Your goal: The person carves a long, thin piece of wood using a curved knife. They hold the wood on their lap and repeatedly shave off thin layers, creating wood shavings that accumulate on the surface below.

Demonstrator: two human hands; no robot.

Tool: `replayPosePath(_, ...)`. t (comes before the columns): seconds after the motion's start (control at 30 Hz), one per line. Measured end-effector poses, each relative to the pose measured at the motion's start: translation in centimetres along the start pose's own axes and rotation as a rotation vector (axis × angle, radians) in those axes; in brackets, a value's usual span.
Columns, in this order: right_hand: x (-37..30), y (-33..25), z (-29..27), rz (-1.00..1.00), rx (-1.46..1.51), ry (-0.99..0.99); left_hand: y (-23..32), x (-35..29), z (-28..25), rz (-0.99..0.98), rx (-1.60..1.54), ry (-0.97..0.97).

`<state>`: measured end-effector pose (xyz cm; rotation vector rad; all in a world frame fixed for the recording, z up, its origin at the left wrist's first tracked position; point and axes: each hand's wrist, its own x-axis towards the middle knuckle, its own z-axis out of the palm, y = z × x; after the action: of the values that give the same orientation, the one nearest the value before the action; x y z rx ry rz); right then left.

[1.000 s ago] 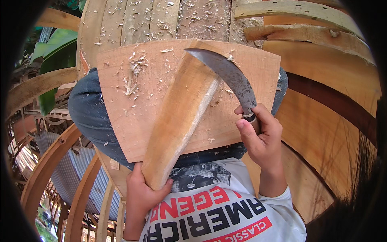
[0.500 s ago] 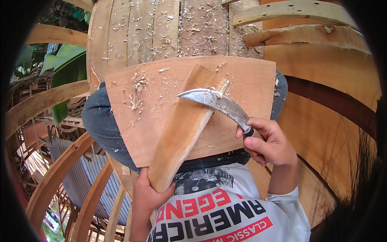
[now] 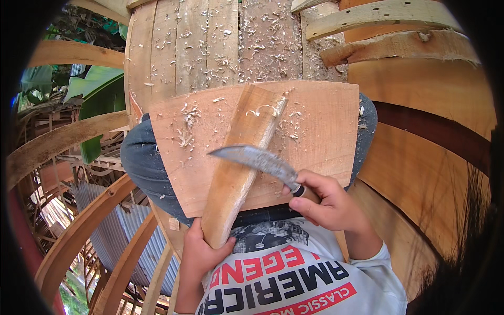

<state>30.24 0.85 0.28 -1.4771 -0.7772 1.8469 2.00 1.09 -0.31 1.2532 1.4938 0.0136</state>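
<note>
A flat length of wood [image 3: 231, 181] lies slanted across a broad board [image 3: 320, 131] on my lap. My left hand [image 3: 206, 248] is closed round its near end, against my shirt. In my right hand [image 3: 328, 202] is a curved knife [image 3: 257, 159], gripped by its dark-collared handle, most of which the fingers hide. The blade crosses over the middle of the wood, its tip pointing left; whether it touches the surface I cannot tell. Curled shavings [image 3: 265, 111] rest on the wood's far end. Its right edge looks pale and freshly cut.
More shavings are scattered over the board and the plank floor [image 3: 191, 47] beyond. Curved wooden ribs [image 3: 79, 228] run along the left, with corrugated sheets [image 3: 131, 231] behind them. Wide planks [image 3: 420, 173] form the right side, below a nailed batten [image 3: 383, 18]. My knees support the board.
The knife has come toward me and left, from the far part of the wood to its middle. A curled shaving now lies on the far end. The left hand keeps its hold.
</note>
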Motion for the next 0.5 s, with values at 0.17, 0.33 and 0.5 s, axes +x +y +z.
replayPosePath(0.17,0.0,-0.6,-1.9,0.062,0.236,0.058,0.0,-0.3,0.2,-0.002,0.040,0.024)
replayPosePath(0.33,-0.5,-0.1,-2.1,0.085,0.269,-0.028,0.2,-0.1,-0.1,-0.027,0.123,0.009)
replayPosePath(0.5,-0.1,1.1,-0.9,-0.139,-0.111,0.252,1.3,-0.1,0.3,-0.031,0.070,0.008)
